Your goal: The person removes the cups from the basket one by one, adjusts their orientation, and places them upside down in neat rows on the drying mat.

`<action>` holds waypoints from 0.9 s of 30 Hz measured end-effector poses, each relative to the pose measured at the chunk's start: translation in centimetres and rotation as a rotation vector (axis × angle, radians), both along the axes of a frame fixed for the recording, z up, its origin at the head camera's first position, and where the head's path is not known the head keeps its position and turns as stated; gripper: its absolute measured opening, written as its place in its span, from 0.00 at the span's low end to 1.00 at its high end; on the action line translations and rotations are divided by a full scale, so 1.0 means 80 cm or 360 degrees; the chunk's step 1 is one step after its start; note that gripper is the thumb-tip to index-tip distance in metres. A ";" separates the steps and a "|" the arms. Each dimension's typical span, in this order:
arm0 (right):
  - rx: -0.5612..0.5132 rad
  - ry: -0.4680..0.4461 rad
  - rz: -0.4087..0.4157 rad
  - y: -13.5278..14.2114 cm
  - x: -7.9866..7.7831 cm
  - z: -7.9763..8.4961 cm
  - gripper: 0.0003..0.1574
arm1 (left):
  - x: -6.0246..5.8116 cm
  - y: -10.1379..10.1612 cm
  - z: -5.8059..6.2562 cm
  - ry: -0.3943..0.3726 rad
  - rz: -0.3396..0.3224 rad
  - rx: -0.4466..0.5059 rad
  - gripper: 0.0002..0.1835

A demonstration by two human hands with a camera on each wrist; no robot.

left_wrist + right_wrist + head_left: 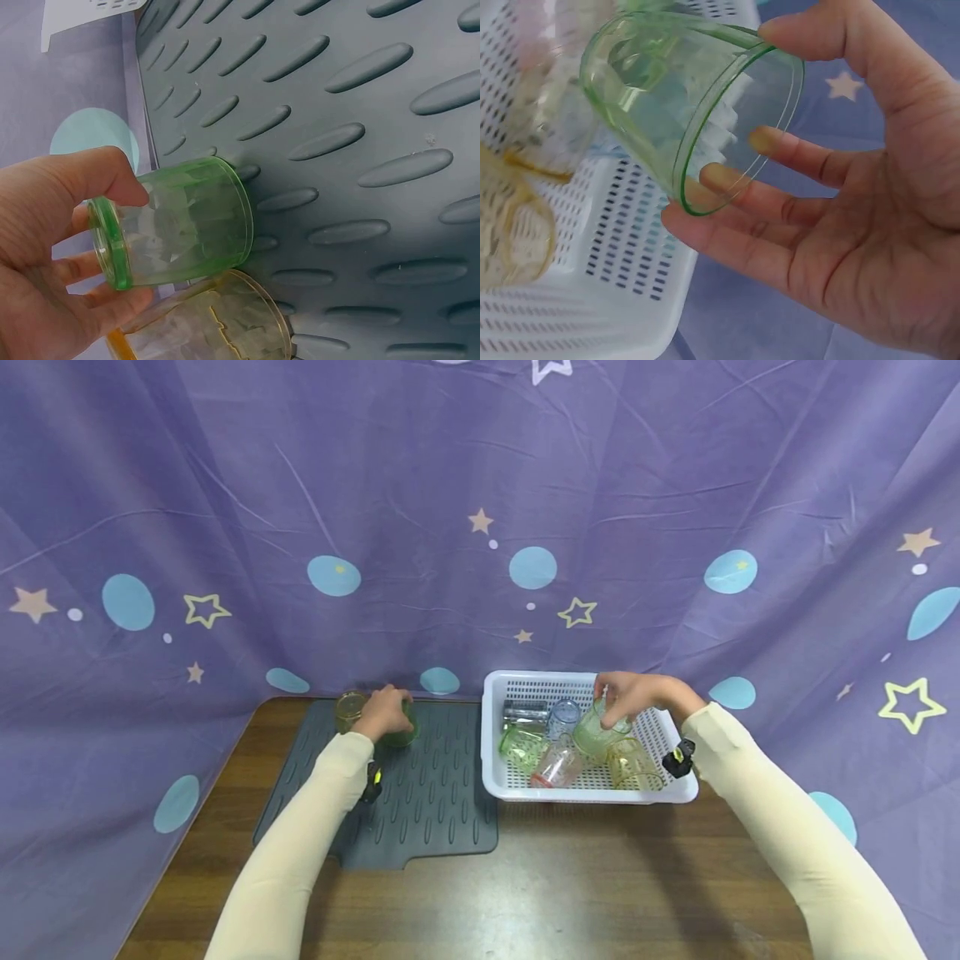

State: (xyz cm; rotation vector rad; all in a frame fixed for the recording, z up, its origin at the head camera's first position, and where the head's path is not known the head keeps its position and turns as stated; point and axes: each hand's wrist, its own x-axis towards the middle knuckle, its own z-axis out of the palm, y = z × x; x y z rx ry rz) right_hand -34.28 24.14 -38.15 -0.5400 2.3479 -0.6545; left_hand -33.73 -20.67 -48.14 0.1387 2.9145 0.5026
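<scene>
On the dark drying mat (442, 777), my left hand (385, 712) grips a clear green glass (184, 221) near its thick base. That glass stands upside down, rim against the mat. A yellow-tinted glass (348, 703), also base up, stands right beside it, close under my fingers in the left wrist view. My right hand (637, 693) holds a second green glass (645, 90) by the rim, thumb on one side and fingers on the other. This glass is tilted over the white basket (495, 781), its open end toward my palm.
In the basket lie a light green glass (523, 749), a pink glass (558, 762), a yellow glass (632, 766), a blue glass (563, 717) and a greyish clear glass (525, 712). A purple curtain (420, 527) hangs behind the wooden table (540, 893).
</scene>
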 end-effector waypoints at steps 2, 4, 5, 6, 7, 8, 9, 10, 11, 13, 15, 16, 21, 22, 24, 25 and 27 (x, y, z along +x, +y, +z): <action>-0.0084 0.0011 -0.0033 0.002 -0.001 0.004 0.35 | -0.001 0.000 -0.002 0.0001 0.0002 0.0004 0.33; -0.0170 0.0023 -0.0072 0.005 -0.002 0.008 0.34 | -0.001 0.000 -0.003 0.0007 -0.0001 0.0004 0.33; -0.0213 0.0030 -0.0098 0.006 -0.002 0.009 0.33 | -0.001 0.000 -0.004 0.0010 -0.0001 0.0007 0.33; -0.0253 0.0038 -0.0118 0.007 -0.003 0.011 0.33 | -0.001 0.000 -0.005 0.0010 0.0002 0.0010 0.33; -0.0291 0.0052 -0.0129 0.009 -0.003 0.012 0.33 | -0.002 0.000 -0.005 0.0009 0.0007 0.0018 0.33; -0.0339 0.0064 -0.0134 0.010 -0.003 0.013 0.33 | -0.002 0.000 -0.005 0.0011 0.0004 0.0020 0.33; -0.0384 0.0072 -0.0142 0.011 -0.003 0.014 0.33 | -0.001 0.000 -0.004 0.0010 0.0004 0.0023 0.33; -0.0429 0.0079 -0.0157 0.012 -0.002 0.015 0.33 | -0.001 0.000 -0.004 0.0006 0.0005 0.0022 0.33; -0.0476 0.0093 -0.0167 0.013 -0.002 0.016 0.33 | -0.003 -0.002 -0.007 0.0026 -0.0007 0.0020 0.32; -0.0566 0.0116 -0.0171 0.015 -0.001 0.016 0.34 | -0.004 -0.003 -0.007 0.0022 -0.0012 0.0014 0.33; -0.0653 0.0130 -0.0194 0.015 0.000 0.016 0.34 | -0.004 -0.003 -0.007 0.0025 -0.0012 0.0008 0.33; -0.0684 0.0140 -0.0210 0.016 0.001 0.016 0.34 | -0.005 -0.004 -0.008 0.0027 -0.0018 0.0004 0.33; -0.0776 0.0188 -0.0263 0.017 0.005 0.015 0.34 | -0.005 -0.005 -0.005 -0.0009 -0.0034 -0.0007 0.34; -0.0783 0.0202 -0.0270 0.017 0.006 0.015 0.34 | -0.005 -0.005 -0.003 -0.0013 -0.0040 -0.0012 0.34; -0.0824 0.0210 -0.0276 0.017 0.007 0.015 0.34 | -0.004 -0.005 -0.001 -0.0015 -0.0039 -0.0005 0.33; -0.0851 0.0209 -0.0278 0.017 0.007 0.015 0.34 | -0.004 -0.005 0.001 -0.0017 -0.0035 0.0004 0.33; -0.0911 0.0212 -0.0281 0.018 0.007 0.014 0.34 | -0.003 -0.004 0.005 -0.0013 -0.0034 0.0013 0.33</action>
